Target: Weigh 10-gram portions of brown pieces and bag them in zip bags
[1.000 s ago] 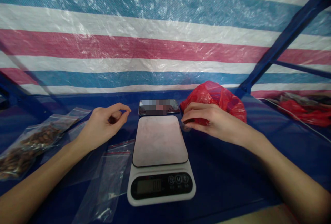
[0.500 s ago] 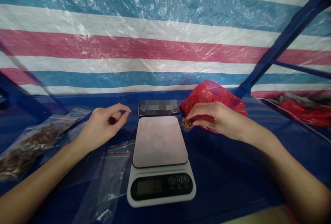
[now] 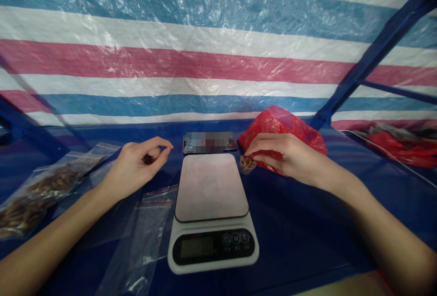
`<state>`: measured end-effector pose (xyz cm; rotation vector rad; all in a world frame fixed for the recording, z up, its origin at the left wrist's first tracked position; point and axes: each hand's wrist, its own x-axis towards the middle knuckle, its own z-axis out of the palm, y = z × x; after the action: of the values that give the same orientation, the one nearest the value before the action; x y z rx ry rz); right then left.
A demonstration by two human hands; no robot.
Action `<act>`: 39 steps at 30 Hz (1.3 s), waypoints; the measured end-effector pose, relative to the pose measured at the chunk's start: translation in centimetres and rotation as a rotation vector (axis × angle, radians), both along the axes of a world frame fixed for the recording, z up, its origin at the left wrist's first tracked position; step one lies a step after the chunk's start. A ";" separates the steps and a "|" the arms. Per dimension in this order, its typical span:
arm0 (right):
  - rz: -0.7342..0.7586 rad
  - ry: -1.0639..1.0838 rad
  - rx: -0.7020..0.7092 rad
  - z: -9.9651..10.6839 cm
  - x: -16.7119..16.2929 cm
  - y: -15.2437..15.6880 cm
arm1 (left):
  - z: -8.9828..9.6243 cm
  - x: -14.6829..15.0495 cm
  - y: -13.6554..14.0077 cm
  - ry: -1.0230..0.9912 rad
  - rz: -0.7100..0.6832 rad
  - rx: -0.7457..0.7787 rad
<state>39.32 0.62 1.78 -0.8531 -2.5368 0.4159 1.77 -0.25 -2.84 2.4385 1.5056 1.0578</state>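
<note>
My left hand [image 3: 143, 161] hovers left of the scale with its fingers curled in and thumb and forefinger tips close together. Something dark shows inside the curl; I cannot make it out. At the right, my right hand [image 3: 278, 152] has its fingertips pinched at the rim of a small clear cup [image 3: 247, 165] filled with brown pieces. Whatever lies between those fingertips is hidden. Between both hands sits a white kitchen scale [image 3: 212, 189], its plate bare and its display reading about 0.0. Behind the right hand stands a red plastic bag [image 3: 278, 123].
A phone [image 3: 210, 143] lies behind the scale. Clear zip bags [image 3: 143, 227] are spread on the blue surface [image 3: 290, 241] at the left, and filled bags of brown pieces [image 3: 56, 180] lie farther left. Blue metal bars [image 3: 372, 54] and a striped sheet [image 3: 205, 59] close off the back.
My right fingertips have shifted slightly up and back from the cup's contents, so more of the brown pieces shows. My left hand has stayed still.
</note>
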 end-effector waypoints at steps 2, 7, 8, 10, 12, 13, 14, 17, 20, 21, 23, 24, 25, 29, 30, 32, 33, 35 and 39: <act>-0.006 -0.003 0.012 0.0 -0.1 0.0 | 0.0 0.0 0.0 0.001 0.001 -0.009; 0.008 -0.040 -0.006 -0.7 -0.6 0.0 | -0.2 -0.2 0.1 0.001 0.005 -0.020; 0.009 -0.050 -0.009 -0.8 -0.6 0.0 | -0.2 -0.2 0.1 0.001 0.004 -0.018; 0.008 -0.062 -0.007 -1.1 -0.6 0.1 | -0.2 -0.2 0.1 0.001 0.002 -0.015; 0.005 -0.062 0.007 -1.3 -0.5 0.2 | -0.2 -0.2 0.1 -0.001 0.000 -0.014; 0.006 -0.062 0.016 -1.3 -0.5 0.2 | -0.2 -0.2 0.1 -0.001 0.000 -0.014; 0.007 -0.066 0.022 -1.3 -0.5 0.2 | -0.2 -0.2 0.1 -0.001 -0.002 -0.013; 0.005 -0.074 0.038 -1.2 -0.6 0.2 | -0.2 -0.2 0.1 0.000 -0.006 -0.008; -0.010 -0.074 0.065 -1.1 -0.9 0.1 | -0.2 -0.2 0.1 0.001 -0.001 -0.007; -0.017 -0.071 0.075 -1.1 -0.9 0.1 | -0.2 -0.2 0.1 0.002 0.001 -0.009; -0.028 -0.059 0.096 -1.0 -0.9 0.0 | -0.1 -0.1 0.0 0.003 0.002 -0.012; -0.030 -0.055 0.102 -1.0 -0.9 -0.1 | -0.1 -0.1 0.0 0.002 0.004 -0.013; -0.030 -0.055 0.104 -1.0 -0.9 -0.1 | -0.1 -0.1 0.0 0.000 0.005 -0.015; -0.021 -0.073 0.083 -1.0 -0.8 -0.1 | -0.1 -0.1 0.1 -0.006 0.007 -0.016; -0.019 -0.076 0.079 -1.1 -0.8 -0.1 | -0.1 -0.1 0.1 -0.007 0.008 -0.016; -0.016 -0.080 0.076 -1.2 -0.7 0.0 | -0.1 -0.2 0.1 -0.008 0.008 -0.014; -0.015 -0.082 0.075 -1.3 -0.7 0.1 | -0.1 -0.2 0.1 -0.007 0.008 -0.014; -0.018 -0.087 0.071 -1.3 -0.8 0.1 | -0.1 -0.2 0.1 -0.004 0.004 -0.014; -0.019 -0.091 0.065 -1.1 -1.0 0.0 | -0.1 -0.2 0.1 0.002 0.000 -0.013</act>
<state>38.32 0.61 0.71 -0.8898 -2.6082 0.2935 1.54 -0.19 -2.95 2.4309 1.5088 1.0427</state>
